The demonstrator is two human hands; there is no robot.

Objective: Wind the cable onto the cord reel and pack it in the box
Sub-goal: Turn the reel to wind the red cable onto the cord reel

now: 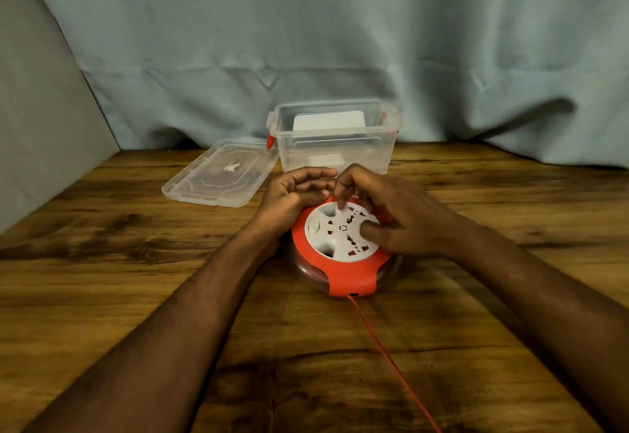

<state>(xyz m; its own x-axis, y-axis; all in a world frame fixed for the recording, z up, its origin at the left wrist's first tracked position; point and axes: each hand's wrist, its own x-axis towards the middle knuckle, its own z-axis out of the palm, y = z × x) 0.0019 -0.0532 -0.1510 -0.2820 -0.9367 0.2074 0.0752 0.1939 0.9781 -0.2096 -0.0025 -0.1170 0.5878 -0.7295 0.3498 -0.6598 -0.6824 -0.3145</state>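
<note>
A round cord reel (343, 272) with an orange frame and a white socket face lies flat on the wooden table. An orange cable (391, 357) runs from its near edge toward the bottom of the view. My left hand (292, 197) grips the reel's far left rim. My right hand (384, 208) rests on the white face, with a finger in a hollow at the far side and the thumb in another at the right. Behind them stands an open clear plastic box (335, 150) with orange latches.
The box's clear lid (218, 173) lies flat on the table to the left of the box. A pale blue cloth (340, 41) hangs behind the table, and a grey panel (37, 126) stands at the left.
</note>
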